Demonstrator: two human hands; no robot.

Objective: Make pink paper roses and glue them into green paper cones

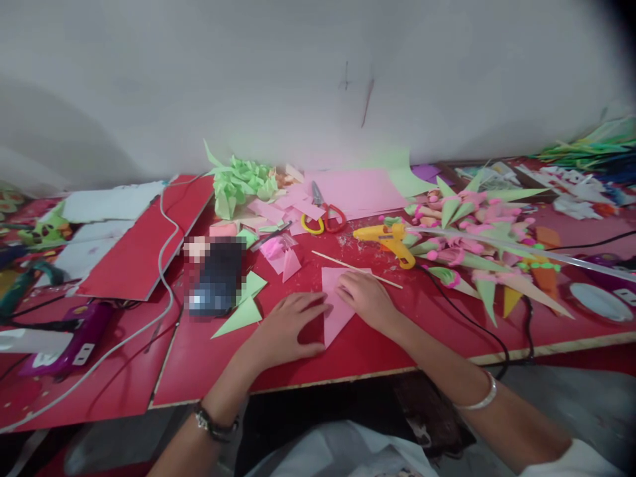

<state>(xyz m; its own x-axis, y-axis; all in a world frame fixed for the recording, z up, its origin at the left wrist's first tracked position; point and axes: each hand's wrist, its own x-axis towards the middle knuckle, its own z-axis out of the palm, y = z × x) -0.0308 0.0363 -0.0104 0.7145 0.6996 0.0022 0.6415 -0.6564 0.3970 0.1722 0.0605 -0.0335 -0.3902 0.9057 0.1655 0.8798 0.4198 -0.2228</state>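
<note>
A pink sheet of paper [334, 317] lies on the red table near its front edge. My right hand [366, 298] rests on the sheet's upper part, fingers bent and pressed down on it. At the sheet's left edge is my left hand [293, 328], thumb and fingers spread apart, fingertips at or just beside the paper. Just beyond the sheet lies a thin wooden stick [358, 269], slanting down to the right. Green folded paper pieces [243, 315] lie left of my left hand. Farther back are scissors [322, 215] with one yellow and one red handle loop.
A yellow glue gun [392, 240] with a long clear glue stick lies right of centre, its cord trailing rightward. Behind it are piled pink and green paper cones [477, 232]. A dark phone [216, 275], partly blurred, and a white cable [166, 265] are at left.
</note>
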